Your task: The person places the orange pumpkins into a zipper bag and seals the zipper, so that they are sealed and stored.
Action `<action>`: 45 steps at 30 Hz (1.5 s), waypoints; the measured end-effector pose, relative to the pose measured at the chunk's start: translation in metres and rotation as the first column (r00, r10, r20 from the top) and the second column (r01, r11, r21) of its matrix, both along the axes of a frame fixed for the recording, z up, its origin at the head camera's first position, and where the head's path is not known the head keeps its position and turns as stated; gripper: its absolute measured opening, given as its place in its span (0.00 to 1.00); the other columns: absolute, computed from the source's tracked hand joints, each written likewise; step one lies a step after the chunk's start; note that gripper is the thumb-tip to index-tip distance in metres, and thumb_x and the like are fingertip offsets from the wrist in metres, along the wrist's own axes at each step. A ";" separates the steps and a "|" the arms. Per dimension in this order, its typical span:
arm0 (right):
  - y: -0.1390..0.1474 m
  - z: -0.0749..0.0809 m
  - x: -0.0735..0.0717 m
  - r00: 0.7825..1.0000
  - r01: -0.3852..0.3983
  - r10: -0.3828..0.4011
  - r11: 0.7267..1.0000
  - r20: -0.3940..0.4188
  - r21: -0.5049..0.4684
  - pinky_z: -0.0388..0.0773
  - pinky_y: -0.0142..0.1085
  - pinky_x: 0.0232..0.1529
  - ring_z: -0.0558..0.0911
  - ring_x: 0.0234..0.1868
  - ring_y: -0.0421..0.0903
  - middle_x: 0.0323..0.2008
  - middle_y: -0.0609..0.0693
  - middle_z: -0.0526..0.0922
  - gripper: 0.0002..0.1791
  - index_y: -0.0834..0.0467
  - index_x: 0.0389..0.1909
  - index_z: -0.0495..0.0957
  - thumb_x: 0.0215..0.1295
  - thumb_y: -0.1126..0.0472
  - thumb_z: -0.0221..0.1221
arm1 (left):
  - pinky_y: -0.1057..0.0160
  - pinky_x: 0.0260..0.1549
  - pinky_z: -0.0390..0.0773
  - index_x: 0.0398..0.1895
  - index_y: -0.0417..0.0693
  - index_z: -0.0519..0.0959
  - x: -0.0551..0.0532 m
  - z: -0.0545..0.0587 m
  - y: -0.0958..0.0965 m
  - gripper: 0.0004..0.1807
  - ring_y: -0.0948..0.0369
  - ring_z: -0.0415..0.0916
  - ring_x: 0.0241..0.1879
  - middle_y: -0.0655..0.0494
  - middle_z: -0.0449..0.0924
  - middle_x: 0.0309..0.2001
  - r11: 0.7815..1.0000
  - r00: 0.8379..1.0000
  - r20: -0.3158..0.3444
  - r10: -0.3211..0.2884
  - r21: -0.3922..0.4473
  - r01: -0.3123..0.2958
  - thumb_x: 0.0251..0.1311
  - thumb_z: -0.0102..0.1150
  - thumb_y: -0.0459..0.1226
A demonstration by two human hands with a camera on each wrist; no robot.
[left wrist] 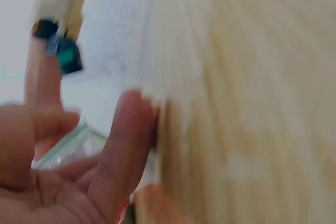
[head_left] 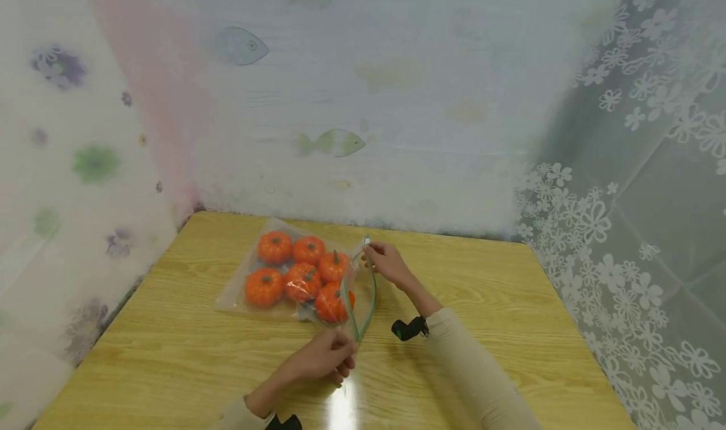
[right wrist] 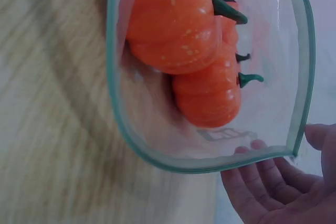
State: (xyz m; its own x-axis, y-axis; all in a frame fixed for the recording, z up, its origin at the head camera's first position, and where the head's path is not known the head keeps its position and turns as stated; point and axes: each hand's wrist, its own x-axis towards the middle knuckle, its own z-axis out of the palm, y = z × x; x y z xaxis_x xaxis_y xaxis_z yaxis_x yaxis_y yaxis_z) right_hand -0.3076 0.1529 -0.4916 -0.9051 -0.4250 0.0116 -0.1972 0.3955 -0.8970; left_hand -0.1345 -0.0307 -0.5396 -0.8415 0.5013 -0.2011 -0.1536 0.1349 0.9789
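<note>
A clear zip bag (head_left: pixel 235 297) with a green-edged mouth lies on its side on the table. Several small orange pumpkins (head_left: pixel 265 286) with green stems are inside, seen closer as one pumpkin (right wrist: pixel 207 100) through the gaping mouth in the right wrist view. My right hand (head_left: pixel 387 261) pinches the far corner of the mouth, beside a small white slider. Its fingers (right wrist: pixel 252 182) lie along the outside of the rim. My left hand (head_left: pixel 324 355) is at the near corner. In the left wrist view its thumb and forefinger (left wrist: pixel 123 145) are apart, with no bag visible between them.
The wooden table (head_left: pixel 482 291) reaches back to a curtain (head_left: pixel 408 102) printed with fish. Flower-patterned sheets hang at the left and right sides. A black wrist camera (head_left: pixel 408 329) is strapped to the right wrist.
</note>
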 end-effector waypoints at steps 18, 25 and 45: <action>0.008 0.002 -0.023 0.985 0.030 -0.007 0.991 0.174 -0.131 0.85 0.49 0.49 0.86 0.40 0.49 0.46 0.65 0.82 0.20 0.75 0.62 0.73 0.79 0.66 0.48 | 0.64 0.43 0.86 0.53 0.26 0.68 0.011 -0.019 0.054 0.17 0.64 0.84 0.34 0.52 0.80 0.38 0.794 0.866 0.360 0.346 0.380 -0.475 0.81 0.44 0.37; 0.013 -0.003 -0.025 0.978 0.091 -0.058 0.982 0.198 -0.163 0.84 0.52 0.51 0.86 0.36 0.44 0.40 0.58 0.84 0.19 0.72 0.61 0.76 0.80 0.62 0.50 | 0.66 0.43 0.85 0.51 0.25 0.70 0.009 -0.019 0.062 0.15 0.65 0.83 0.35 0.52 0.80 0.37 0.729 0.827 0.365 0.427 0.403 -0.554 0.80 0.45 0.34; 0.012 0.008 -0.028 0.987 0.114 -0.086 0.969 0.134 -0.220 0.87 0.45 0.43 0.84 0.31 0.40 0.32 0.50 0.82 0.19 0.73 0.56 0.77 0.80 0.61 0.51 | 0.70 0.44 0.83 0.38 0.34 0.77 0.014 -0.012 0.076 0.03 0.66 0.81 0.36 0.54 0.76 0.41 0.605 0.727 0.390 0.565 0.404 -0.686 0.69 0.59 0.28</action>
State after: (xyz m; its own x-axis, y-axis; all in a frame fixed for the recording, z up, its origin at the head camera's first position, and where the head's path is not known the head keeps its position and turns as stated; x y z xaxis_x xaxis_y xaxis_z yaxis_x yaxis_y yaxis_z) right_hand -0.3357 0.1651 -0.4835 -0.9433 -0.3315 -0.0168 -0.0498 0.1914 -0.9802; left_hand -0.1206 0.0449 -0.5514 -0.9546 -0.0590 -0.2920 -0.2119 -0.5546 0.8047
